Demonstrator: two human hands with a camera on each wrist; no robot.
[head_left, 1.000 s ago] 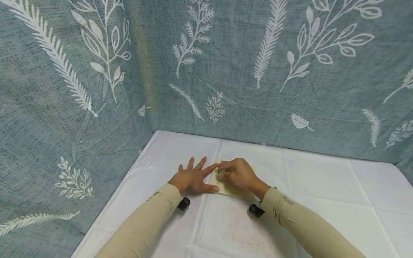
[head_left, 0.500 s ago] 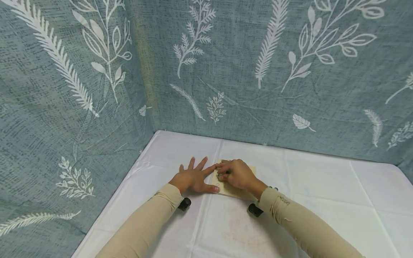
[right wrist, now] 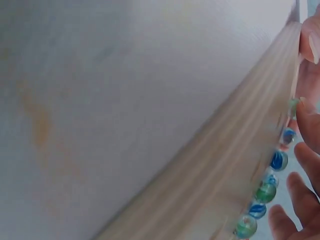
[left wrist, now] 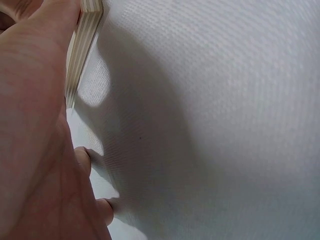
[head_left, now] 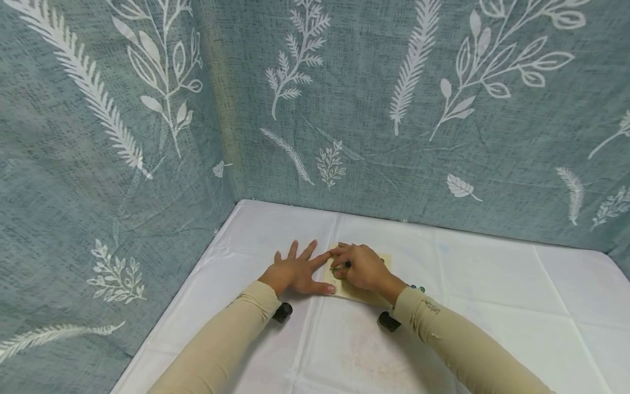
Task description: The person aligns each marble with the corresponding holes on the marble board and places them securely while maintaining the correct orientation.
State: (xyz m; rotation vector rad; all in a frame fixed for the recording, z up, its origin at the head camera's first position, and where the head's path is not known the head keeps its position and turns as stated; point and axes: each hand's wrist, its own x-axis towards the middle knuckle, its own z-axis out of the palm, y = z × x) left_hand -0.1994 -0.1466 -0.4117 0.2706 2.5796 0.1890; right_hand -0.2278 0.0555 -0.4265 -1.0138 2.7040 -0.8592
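Note:
A pale wooden board [head_left: 361, 295] lies on the white table under both hands; its layered edge [left wrist: 82, 52] shows in the left wrist view. My left hand [head_left: 294, 273] lies spread at the board's left side, thumb and index fingertip on it. Over the board, my right hand [head_left: 364, 268] curls its fingers, with thumb and index tips at a pale green marble [right wrist: 293, 108]. In the right wrist view several blue and green marbles [right wrist: 265, 192] line the board's top. A dark spot shows among the right fingers in the head view. The right palm hides much of the board.
Small blue and green balls [head_left: 421, 290] show beyond the right cuff. A black wrist device [head_left: 283, 312] sits under the left wrist, and another black device [head_left: 389, 321] under the right. Patterned blue-green cloth [head_left: 344, 109] hangs behind and to the left of the white table [head_left: 492, 306].
My right hand has lowered slightly and turned over the board, its fingers curling more. More of the balls by the right cuff now show. The left hand stays in place.

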